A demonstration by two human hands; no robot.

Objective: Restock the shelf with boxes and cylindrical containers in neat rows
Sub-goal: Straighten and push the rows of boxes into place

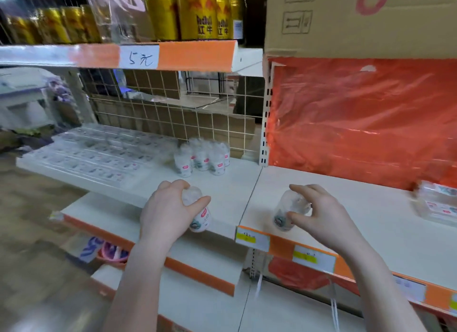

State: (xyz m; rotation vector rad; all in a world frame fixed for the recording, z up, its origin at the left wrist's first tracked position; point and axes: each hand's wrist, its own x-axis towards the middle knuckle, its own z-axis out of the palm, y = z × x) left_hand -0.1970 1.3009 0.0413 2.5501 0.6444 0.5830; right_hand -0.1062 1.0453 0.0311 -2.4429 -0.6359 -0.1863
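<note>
While the left hand (170, 208) grips a small clear container (199, 212) with fingers curled round its top, the right hand (319, 213) pinches a second container (288, 212) the same way, both held just above the front of the white shelf (346, 208). Farther back, a cluster of like containers (202, 157) stands on the shelf, beside flat boxes (91, 151) lying in rows. Gold cans (195, 13) line the upper shelf.

On the middle shelf (230, 183), a cluster of small bottles (201, 157) stands toward the back, just left of the upright post (265, 124). Flat packs (91, 151) lie in rows across the shelf's left part. Near its front edge, the left hand (170, 210) holds one bottle (199, 214) and the right hand (321, 215) another (286, 212). Cans (197, 13) stand on the shelf above.
</note>
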